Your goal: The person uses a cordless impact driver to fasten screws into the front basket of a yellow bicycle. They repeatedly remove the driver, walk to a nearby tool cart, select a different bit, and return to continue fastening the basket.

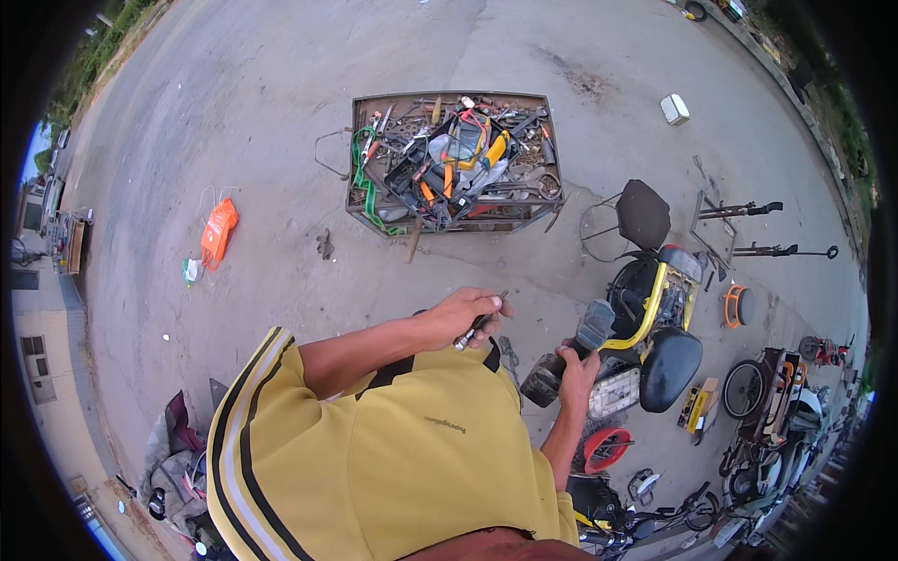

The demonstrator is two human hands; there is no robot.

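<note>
My left hand (pixel 458 316) is closed around a short metal hand tool (pixel 465 340) with a shiny, socket-like lower end; its dark upper end sticks out past the thumb. To the right, my right hand (pixel 578 372) grips a dark, boxy part (pixel 543 381), thumb on top and the other fingers mostly hidden. Just beyond that hand is a greyish, dusty block-shaped piece (pixel 596 324); whether it joins the dark part, I cannot tell. Close to my right hand stands a partly stripped scooter with a yellow frame tube (pixel 647 316) and a black seat (pixel 671 370).
Ahead stands a metal tool cart (pixel 360 192) heaped with tools. A dark chair (pixel 643 215) is right of it. An orange bag (pixel 219 234) lies left on the concrete. A red basin (pixel 607 449), an orange stool (pixel 737 306) and parked two-wheelers (pixel 781 411) are on the right.
</note>
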